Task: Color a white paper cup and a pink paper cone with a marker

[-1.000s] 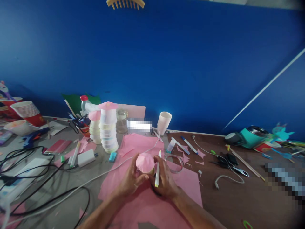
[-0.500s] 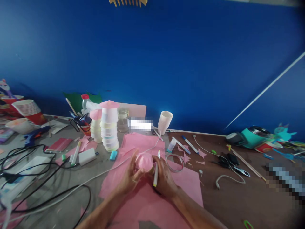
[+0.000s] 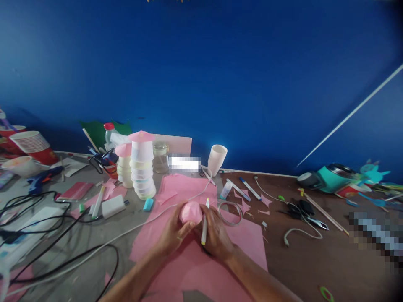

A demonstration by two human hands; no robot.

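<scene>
Near the middle, a pink paper piece with a rounded, folded top [image 3: 191,212] is held between both hands. My left hand [image 3: 175,228] wraps its left side, the thumb lying along the near edge. My right hand [image 3: 217,233] touches its right side and also holds a white marker with a yellow end [image 3: 204,230], which slants upward between the fingers. Pink paper sheets [image 3: 248,243] lie under both hands. Up and to the left stands a tower of stacked white cups [image 3: 142,167] topped with a pink paper cone [image 3: 141,136].
White cups [image 3: 217,159] stand by the blue wall. A tape roll [image 3: 230,213], glue stick [image 3: 226,190] and markers lie to the right. A white cable [image 3: 126,230] crosses the pink sheets. Black cables [image 3: 118,256] and a charger [image 3: 113,206] are on the left.
Both hands stay around the pink piece; its folded top looks flatter and rounder, with the left fingers curled closer around it. The whole view has shifted slightly.
</scene>
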